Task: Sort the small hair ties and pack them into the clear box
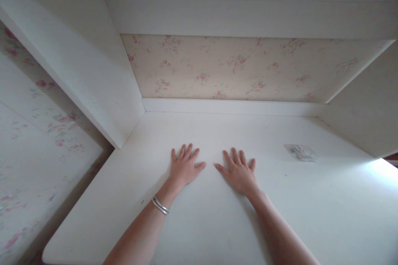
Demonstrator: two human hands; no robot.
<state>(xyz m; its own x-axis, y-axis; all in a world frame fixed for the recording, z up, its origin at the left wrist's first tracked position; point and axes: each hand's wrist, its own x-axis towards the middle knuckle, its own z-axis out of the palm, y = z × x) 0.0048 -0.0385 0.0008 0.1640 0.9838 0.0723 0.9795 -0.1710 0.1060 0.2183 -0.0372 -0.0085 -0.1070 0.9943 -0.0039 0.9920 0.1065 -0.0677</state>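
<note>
My left hand point(183, 165) lies palm down on the white desktop point(205, 223), fingers spread, with nothing in it. A silver bangle point(160, 205) circles the left wrist. To the right, my right hand point(239, 172) also rests flat on the same surface with its fingers apart. The two thumbs point toward each other with a small gap between them. Farther right on the desktop is a small clear packet or sticker point(300, 152) with a greyish picture; I cannot tell which it is. Neither hand touches it.
A white side panel point(77, 54) rises at the left and another panel point(367, 103) at the right. An upper shelf board point(248, 18) crosses above. Behind the desk is flowered wallpaper point(186, 68). The desk's rounded corner is at the lower left; bright light falls at the right edge.
</note>
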